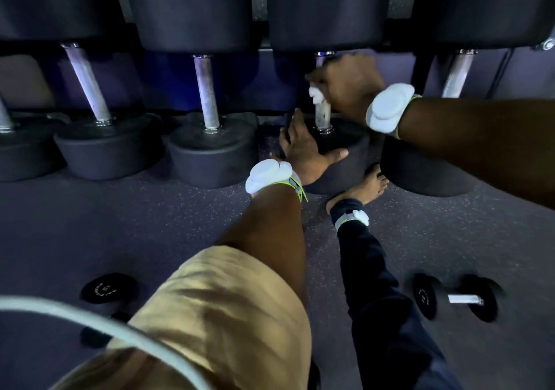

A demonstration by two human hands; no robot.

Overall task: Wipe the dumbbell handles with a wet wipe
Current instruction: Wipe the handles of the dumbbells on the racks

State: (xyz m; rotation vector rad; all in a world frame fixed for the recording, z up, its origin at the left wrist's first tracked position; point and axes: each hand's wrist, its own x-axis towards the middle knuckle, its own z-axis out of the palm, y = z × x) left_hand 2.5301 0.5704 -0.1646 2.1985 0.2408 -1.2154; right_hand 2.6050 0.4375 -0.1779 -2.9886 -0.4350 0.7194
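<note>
On the floor, the left hand (303,149) lies flat on the dumbbell (336,149), steadying it, while the right hand (345,89) clasps the wet wipe (316,95) around its handle (322,116).

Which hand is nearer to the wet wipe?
Right. The right hand holds the wet wipe around the dumbbell handle; the left hand rests lower, on the dumbbell's near head.

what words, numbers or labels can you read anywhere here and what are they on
Nothing can be read outright.
Flat black round weight end on the floor at lower left: a ring of pale lettering, too blurred to read.
Small black dumbbell on the floor at lower right: faint marks on its near end, too small and blurred to read.
Large black rubber dumbbells on the rack: no markings visible.
</note>
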